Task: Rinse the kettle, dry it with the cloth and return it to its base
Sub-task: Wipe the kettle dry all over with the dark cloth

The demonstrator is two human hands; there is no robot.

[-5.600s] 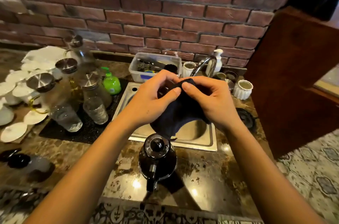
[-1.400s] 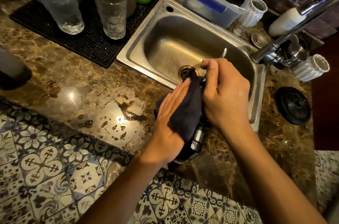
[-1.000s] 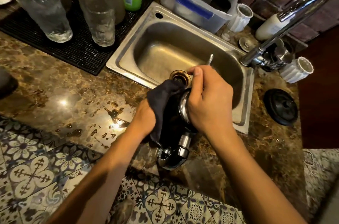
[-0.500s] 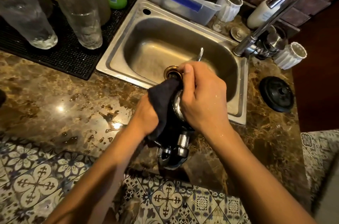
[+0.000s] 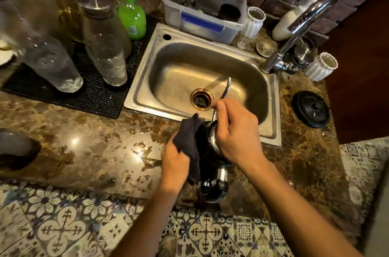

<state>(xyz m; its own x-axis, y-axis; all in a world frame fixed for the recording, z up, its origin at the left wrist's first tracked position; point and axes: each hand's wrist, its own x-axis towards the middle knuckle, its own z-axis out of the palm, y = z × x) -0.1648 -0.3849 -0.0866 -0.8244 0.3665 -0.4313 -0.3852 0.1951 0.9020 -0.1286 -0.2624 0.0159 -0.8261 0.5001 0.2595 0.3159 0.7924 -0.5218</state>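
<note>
Black kettle (image 5: pixel 210 151), lower centre, tilts above the tabletop (image 5: pixel 84 141); right grip (image 5: pixel 233 134) clasps its steel collar, left grip (image 5: pixel 174 168) clutches the cloth (image 5: pixel 188 141) against it; wet metal could slip floorward

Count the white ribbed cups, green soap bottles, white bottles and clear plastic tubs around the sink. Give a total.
White ribbed cups: 2
Green soap bottles: 1
White bottles: 1
Clear plastic tubs: 1
Total: 5
</note>
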